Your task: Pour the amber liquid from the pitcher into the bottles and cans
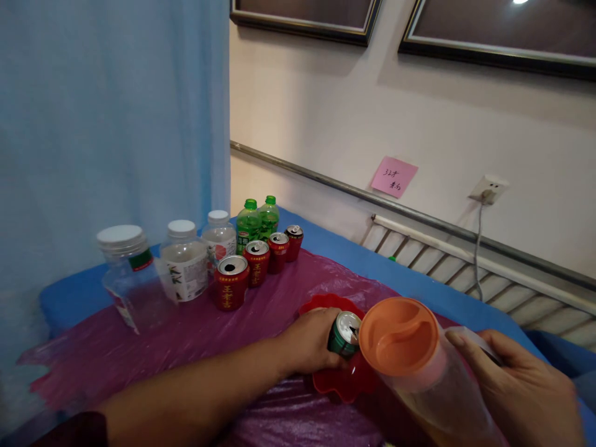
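Note:
My left hand [311, 340] is wrapped round a green drink can [343, 340], its silver top facing up with the mouth hole at the right. The can is held over a red scalloped dish [342, 388]. In my right hand [526, 388] is the handle of a clear plastic pitcher [442, 394] with an orange lid [399, 335]. The pitcher tilts left, and its lid edge is close to the can's opening; I cannot tell if they touch. Some yellowish liquid seems to be in the pitcher. Purple plastic sheeting [288, 416] lies under the dish.
Several opened red cans [231, 288] stand in a row at the left. Behind them are white-capped clear jars [135, 292] and two green bottles [249, 225]. A blue curtain [112, 112] hangs left; a radiator [428, 264] and a plugged cable [478, 248] are along the wall.

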`<state>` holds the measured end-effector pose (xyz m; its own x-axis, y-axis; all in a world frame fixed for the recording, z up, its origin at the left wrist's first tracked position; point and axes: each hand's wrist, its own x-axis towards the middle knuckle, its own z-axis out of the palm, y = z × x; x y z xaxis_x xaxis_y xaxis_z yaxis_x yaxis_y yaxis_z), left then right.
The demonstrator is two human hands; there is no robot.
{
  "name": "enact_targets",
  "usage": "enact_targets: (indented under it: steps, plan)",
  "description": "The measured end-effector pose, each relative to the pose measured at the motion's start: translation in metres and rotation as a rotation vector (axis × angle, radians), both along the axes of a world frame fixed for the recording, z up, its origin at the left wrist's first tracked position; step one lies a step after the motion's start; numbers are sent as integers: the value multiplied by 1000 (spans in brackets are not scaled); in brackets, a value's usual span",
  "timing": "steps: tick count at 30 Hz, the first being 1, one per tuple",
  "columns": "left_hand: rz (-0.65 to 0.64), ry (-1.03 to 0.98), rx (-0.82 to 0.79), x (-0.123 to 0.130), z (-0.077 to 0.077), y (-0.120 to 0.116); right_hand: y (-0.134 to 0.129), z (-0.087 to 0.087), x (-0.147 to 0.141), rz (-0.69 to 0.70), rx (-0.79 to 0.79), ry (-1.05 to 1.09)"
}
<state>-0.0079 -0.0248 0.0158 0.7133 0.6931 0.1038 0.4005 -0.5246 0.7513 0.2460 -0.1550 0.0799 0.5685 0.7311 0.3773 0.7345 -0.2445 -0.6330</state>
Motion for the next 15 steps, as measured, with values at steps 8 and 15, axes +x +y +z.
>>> enact_targets:
  steps: [8,15]
  plan:
    - [34,22,-1,-2,2,0,5,-7,8,-32,30,156]
    - [61,11,21,-3,2,0,15,-22,28,-31,269,263]
